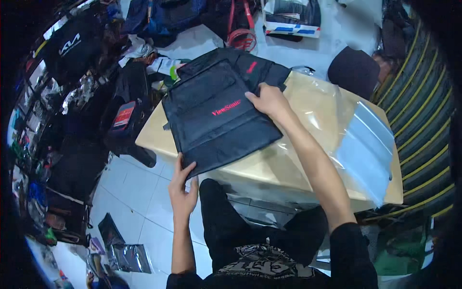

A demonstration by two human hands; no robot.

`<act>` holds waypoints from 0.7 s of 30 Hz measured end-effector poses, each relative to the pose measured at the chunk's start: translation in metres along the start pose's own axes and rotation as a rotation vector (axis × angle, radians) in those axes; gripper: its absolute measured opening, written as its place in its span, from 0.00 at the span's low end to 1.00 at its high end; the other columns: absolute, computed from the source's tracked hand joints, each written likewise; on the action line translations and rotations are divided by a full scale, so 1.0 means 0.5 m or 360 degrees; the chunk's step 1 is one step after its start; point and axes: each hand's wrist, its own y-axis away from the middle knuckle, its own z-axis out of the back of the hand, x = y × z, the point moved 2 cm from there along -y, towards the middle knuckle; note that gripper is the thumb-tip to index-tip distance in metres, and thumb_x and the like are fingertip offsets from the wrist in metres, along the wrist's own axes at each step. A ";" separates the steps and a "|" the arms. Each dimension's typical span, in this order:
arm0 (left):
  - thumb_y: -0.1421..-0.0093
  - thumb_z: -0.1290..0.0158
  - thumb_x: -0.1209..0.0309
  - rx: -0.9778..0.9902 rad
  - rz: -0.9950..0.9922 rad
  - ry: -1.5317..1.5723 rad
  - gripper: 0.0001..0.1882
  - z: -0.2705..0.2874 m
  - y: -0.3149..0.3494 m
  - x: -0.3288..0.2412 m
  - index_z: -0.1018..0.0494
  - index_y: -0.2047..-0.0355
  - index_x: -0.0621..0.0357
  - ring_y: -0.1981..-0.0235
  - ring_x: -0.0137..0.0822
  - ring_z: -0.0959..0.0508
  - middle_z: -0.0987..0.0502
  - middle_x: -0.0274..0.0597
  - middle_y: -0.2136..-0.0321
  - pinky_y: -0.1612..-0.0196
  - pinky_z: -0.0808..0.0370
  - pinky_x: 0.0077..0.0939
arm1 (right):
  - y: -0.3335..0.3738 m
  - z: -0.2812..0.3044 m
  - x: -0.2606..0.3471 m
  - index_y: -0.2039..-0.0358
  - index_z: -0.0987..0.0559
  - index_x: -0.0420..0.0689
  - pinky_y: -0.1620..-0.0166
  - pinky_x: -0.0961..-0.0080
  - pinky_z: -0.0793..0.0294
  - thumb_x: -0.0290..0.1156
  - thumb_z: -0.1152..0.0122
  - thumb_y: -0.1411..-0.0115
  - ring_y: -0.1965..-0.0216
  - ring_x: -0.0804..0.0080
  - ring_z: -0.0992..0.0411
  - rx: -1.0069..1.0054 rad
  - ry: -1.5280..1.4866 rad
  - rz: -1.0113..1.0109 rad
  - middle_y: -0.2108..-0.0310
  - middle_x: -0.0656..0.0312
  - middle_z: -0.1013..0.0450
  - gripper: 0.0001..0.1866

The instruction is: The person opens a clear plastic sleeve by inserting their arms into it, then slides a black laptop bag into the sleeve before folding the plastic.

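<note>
A flat black fabric bag [207,115] with red printing lies tilted over the table, its near edge reaching past the table's left front. My left hand [184,185] pinches its near left corner, thumb on top and the other fingers partly hidden. At the bag's right edge, my right hand [270,101] is closed with thumb and fingers curled against the fabric. Its fingertips are partly hidden. Behind and partly under this bag rests more black fabric [262,67] of the same look, also with red printing.
The pale yellow table [236,176] carries clear plastic sheeting [315,108] and a stack of bluish plastic bags [368,149] at its right. A dark cap [353,72] sits beyond the far right corner. Black-and-yellow ribbed material [418,106] stands at right. Dark plastic packets [127,257] lie on the tiled floor.
</note>
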 end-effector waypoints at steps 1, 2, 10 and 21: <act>0.42 0.49 0.77 0.0017 0.0041 0.0221 0.19 0.009 0.018 0.028 0.29 0.49 0.63 0.45 0.49 0.29 0.31 0.59 0.46 0.47 0.28 0.35 | -0.021 -0.040 0.003 0.54 0.25 0.34 0.50 0.58 0.28 0.55 0.39 0.47 0.55 0.44 0.27 0.0117 0.0062 -0.0113 0.59 0.40 0.26 0.34; 0.41 0.50 0.75 0.0025 0.0065 0.0434 0.18 0.023 0.024 0.054 0.29 0.49 0.64 0.47 0.47 0.27 0.31 0.57 0.46 0.51 0.25 0.33 | -0.027 -0.075 0.014 0.54 0.25 0.34 0.50 0.58 0.28 0.55 0.39 0.47 0.55 0.44 0.27 0.0128 0.0049 -0.0077 0.59 0.40 0.26 0.34; 0.39 0.48 0.61 -0.0300 0.0846 0.0035 0.24 0.036 -0.201 0.305 0.30 0.51 0.71 0.67 0.36 0.20 0.21 0.50 0.65 0.66 0.24 0.27 | -0.050 -0.101 -0.001 0.59 0.23 0.29 0.50 0.64 0.28 0.59 0.34 0.55 0.54 0.48 0.26 0.0122 -0.0084 -0.0106 0.59 0.37 0.26 0.40; 0.47 0.37 0.62 0.0151 0.1292 0.0856 0.27 -0.052 -0.345 0.297 0.28 0.55 0.72 0.66 0.43 0.20 0.22 0.52 0.61 0.58 0.24 0.35 | -0.071 -0.151 0.029 0.60 0.23 0.27 0.50 0.61 0.28 0.55 0.34 0.54 0.54 0.43 0.27 0.0069 -0.0188 -0.0175 0.59 0.33 0.27 0.38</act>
